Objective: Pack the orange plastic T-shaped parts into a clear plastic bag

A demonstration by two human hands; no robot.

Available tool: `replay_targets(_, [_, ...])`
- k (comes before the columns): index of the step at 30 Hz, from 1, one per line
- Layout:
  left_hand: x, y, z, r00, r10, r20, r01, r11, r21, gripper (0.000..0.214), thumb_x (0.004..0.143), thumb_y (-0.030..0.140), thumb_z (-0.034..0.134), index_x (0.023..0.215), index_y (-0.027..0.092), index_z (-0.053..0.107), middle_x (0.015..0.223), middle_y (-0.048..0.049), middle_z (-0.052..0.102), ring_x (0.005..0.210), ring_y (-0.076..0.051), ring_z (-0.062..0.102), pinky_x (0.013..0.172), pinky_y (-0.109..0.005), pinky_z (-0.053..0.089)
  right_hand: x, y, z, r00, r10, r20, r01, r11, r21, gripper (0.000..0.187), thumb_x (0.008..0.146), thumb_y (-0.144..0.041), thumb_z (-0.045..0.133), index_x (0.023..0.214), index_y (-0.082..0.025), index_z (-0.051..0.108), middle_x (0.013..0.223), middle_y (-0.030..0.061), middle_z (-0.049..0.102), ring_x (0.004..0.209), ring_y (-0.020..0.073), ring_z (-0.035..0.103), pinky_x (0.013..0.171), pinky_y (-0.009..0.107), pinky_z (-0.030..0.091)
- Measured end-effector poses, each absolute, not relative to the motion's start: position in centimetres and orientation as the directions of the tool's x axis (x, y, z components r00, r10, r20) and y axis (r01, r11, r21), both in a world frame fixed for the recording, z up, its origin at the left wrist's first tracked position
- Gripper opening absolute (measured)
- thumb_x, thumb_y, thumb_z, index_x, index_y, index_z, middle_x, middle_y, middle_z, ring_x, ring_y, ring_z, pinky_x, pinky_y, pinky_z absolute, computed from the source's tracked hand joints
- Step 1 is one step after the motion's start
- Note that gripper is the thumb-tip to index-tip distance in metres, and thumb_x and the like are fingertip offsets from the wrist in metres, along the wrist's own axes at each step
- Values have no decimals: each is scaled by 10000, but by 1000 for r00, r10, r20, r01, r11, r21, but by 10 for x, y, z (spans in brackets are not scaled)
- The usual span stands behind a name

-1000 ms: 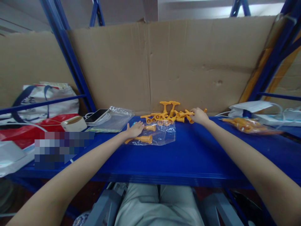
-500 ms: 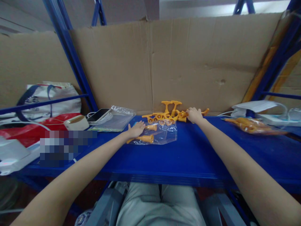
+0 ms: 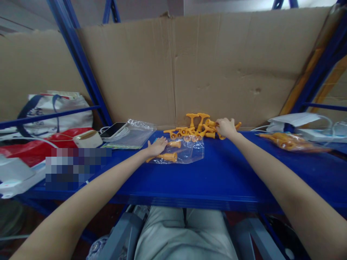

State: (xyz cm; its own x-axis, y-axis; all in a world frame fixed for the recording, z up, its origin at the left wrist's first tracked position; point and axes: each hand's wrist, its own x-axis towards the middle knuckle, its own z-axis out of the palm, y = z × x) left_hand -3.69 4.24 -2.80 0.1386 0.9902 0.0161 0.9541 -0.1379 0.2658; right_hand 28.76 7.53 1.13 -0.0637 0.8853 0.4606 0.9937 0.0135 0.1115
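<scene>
My left hand [image 3: 158, 146] lies flat, fingers stretched out, on a clear plastic bag [image 3: 191, 153]. Inside or under the film are orange trumpet-shaped plastic pieces, one piece [image 3: 168, 157] close to my palm. Farther back, my right hand [image 3: 226, 127] curls its fingers over an orange plastic piece [image 3: 238, 125] at the right end of a loose pile; its fingertips are partly hidden. The pile [image 3: 187, 132] holds several orange pieces with flared cup ends. Two pieces with T-shaped handles [image 3: 202, 116] stand up against the cardboard.
A filled bag of orange pieces [image 3: 290, 141] lies at right, near a white power strip [image 3: 321, 134]. At left are a phone [image 3: 115, 130], a flat clear pouch [image 3: 141, 135], a red bag [image 3: 62, 139] and a white tote [image 3: 59, 113]. Cardboard [image 3: 217, 68] walls the back of the blue shelf [image 3: 206, 180].
My right hand has shifted slightly among the orange pieces at the pile's right end. The left hand stays on the bag. The camera view has tilted a little.
</scene>
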Motion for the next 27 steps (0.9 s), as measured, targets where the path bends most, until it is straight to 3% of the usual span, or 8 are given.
replay_targets(6, [-35,44,-30,127,990,53,940,-137,313,592,935,385,150,1465,187,325,1556,-74,199,1456,-279,117,1128,-604,3,290,39,34,-294,891,347,951,237,196,289,803,-214,468,1014,-165,658,1027,129,695,1029,269,586,938,461,289])
replay_targets(10, [-33,44,-32,139,989,55,939,-149,311,610,927,411,153,1465,182,329,1556,-72,208,1454,-295,122,1127,-611,3,282,7,37,-425,888,175,892,379,246,214,769,-196,522,908,-189,685,957,90,710,971,255,614,925,454,299])
replay_targets(13, [-33,44,-30,138,989,58,947,-149,283,616,924,424,159,1460,184,343,1553,-71,227,1451,-308,133,1130,-607,-3,274,-9,35,-483,871,92,867,461,187,173,779,-213,559,883,-207,696,923,64,716,918,237,628,871,413,348])
replay_targets(19, [-27,41,-17,242,962,124,921,-268,281,599,929,414,144,1391,195,456,1521,-86,328,1443,-319,161,1104,-645,-2,259,-15,26,-545,833,96,838,546,18,151,796,-233,591,884,-180,701,795,53,701,756,183,621,661,284,399])
replay_targets(24, [-14,37,-11,331,919,215,844,-391,368,559,928,410,163,1107,229,662,1433,-60,480,1387,-300,307,1127,-591,59,244,-12,17,-476,867,145,866,491,-93,122,761,-212,620,833,-169,708,723,24,684,688,156,605,627,257,386])
replay_targets(27, [-10,38,-13,311,914,262,821,-397,410,545,916,400,186,963,196,688,1314,-78,589,1293,-281,441,1135,-524,165,233,-10,10,-413,889,198,890,440,-119,113,745,-222,631,793,-164,715,725,24,686,678,148,602,623,252,382])
